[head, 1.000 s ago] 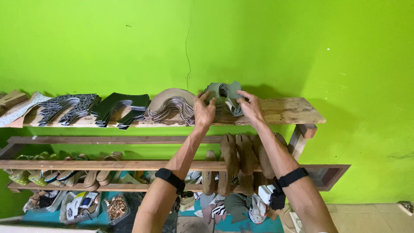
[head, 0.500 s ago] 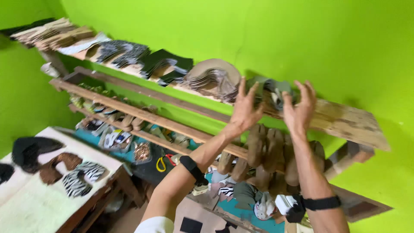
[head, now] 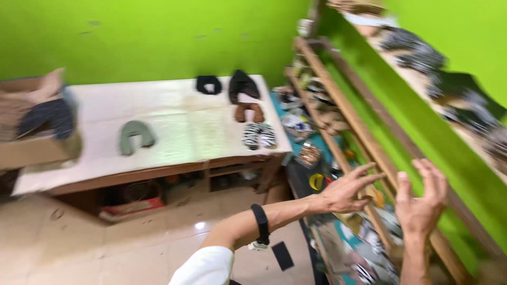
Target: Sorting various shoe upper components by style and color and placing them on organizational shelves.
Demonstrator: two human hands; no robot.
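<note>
In front of the wooden shelf rack (head: pixel 369 142), head view: both hands are raised in mid-air and hold nothing. The left hand (head: pixel 343 191) has its fingers spread and extended toward the rack; a black band (head: pixel 260 223) circles its wrist, and a white sleeve (head: pixel 203 266) covers the upper arm. The right hand (head: pixel 421 203) is open, fingers upright and slightly curled, just beside the rack's lower rails. Neither hand touches the rack. The rack's shelves carry blurred stacks of patterned pieces; their kind cannot be told.

To the left stands a worktable (head: pixel 174 137) with a pale top. On it lie a grey-green U-shaped piece (head: pixel 134 134), a zebra-striped pair (head: pixel 259 135), a brown pair (head: pixel 249 111) and two black pieces (head: pixel 227 84). A cardboard box (head: pixel 37 126) sits at the table's left end. The wall (head: pixel 148 31) is bright green.
</note>
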